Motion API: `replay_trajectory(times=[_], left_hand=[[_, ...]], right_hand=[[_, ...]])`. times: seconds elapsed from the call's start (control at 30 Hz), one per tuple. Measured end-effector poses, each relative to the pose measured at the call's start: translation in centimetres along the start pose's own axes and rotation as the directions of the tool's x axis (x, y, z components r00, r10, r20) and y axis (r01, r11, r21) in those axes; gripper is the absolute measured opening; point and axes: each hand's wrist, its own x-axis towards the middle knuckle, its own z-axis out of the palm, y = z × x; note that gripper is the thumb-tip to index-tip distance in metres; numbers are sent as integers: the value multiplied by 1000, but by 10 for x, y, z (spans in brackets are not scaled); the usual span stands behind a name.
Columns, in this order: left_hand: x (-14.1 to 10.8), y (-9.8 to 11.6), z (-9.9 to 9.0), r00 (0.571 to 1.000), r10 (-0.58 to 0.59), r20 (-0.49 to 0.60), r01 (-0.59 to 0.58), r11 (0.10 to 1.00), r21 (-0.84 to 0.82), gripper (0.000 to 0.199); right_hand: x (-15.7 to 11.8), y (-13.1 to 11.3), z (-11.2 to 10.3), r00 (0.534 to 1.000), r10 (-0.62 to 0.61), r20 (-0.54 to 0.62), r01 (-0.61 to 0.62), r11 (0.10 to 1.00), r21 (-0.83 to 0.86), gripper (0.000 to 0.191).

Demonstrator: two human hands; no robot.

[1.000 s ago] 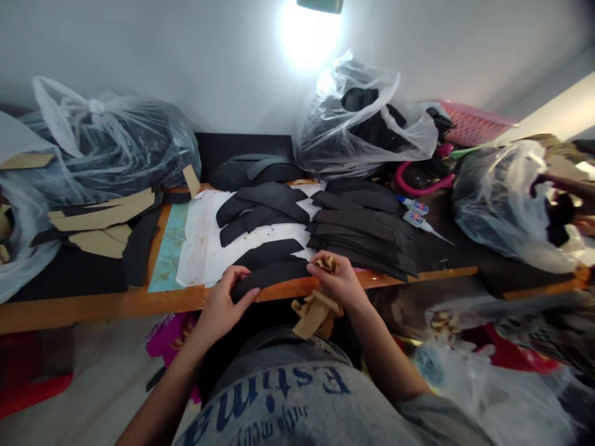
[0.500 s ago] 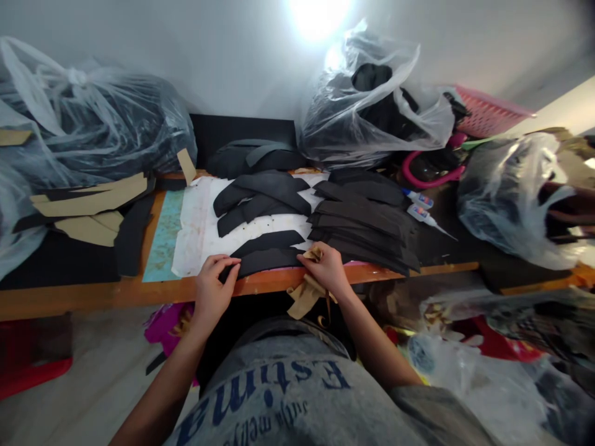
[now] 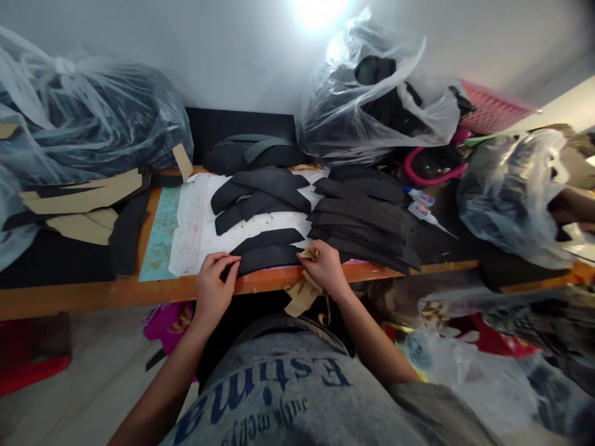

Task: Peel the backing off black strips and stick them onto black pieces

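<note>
My left hand rests at the table's front edge, its fingers gripping the left end of a long black foam strip. The strip lies on a white sheet, just below a similar black strip. My right hand pinches a crumpled tan paper piece that hangs over the edge, and its fingertips are near the strip's right end. A tall stack of black cut pieces lies just beyond my right hand.
Bulging clear plastic bags of black material line the back. Two glue bottles lie right of the stack. Tan templates and a teal mat lie left. Another person's forearm shows far right.
My left hand has moved slightly left along the black strip. The tan paper now bunches closer under my right hand, and the whole view has tilted slightly.
</note>
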Motion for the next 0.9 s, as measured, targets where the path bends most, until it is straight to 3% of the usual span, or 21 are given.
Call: replay_trajectory(times=[0.27, 0.6, 0.9], left_hand=[[-7, 2, 2, 992, 51, -114, -48, 998, 29, 20], [-4, 4, 9, 997, 51, -50, -44, 992, 122, 23], [-9, 4, -1, 998, -3, -67, 8, 997, 80, 21]], right_hand=[[-2, 1, -1, 1000, -11, 8, 11, 1000, -15, 28], [-1, 1, 5, 998, -31, 56, 41, 980, -196, 20], [-3, 0, 5, 997, -45, 69, 64, 953, -296, 15]])
